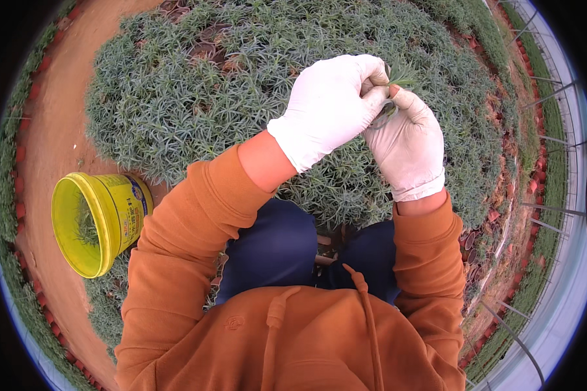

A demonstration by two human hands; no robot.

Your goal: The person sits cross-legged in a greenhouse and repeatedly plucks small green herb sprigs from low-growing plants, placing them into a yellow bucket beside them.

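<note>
My left hand (pixel 335 105), in a white glove, pinches a small green sprig (pixel 402 78) of narrow leaves between thumb and fingers. From below, my right hand (pixel 411 141), also gloved in white, meets it with thumb and finger closed on the base of the same sprig. The tip of that thumb looks bare or stained. A few darker leaves (pixel 387 110) hang between the two hands. Both hands are above a dense bed of grey-green, narrow-leaved potted plants (pixel 215 112), which look like carnations. The sprig's lower end is hidden by my fingers.
To the left a yellow plastic bucket (pixel 144 195), bearing writing, stands at the bed's edge with plant cuttings (pixel 85 222) inside. Beyond it runs a bare dirt path (pixel 54 146). Reddish pots (pixel 471 239) line the bed's right side. Metal poles (pixel 555 210) stand along the far right.
</note>
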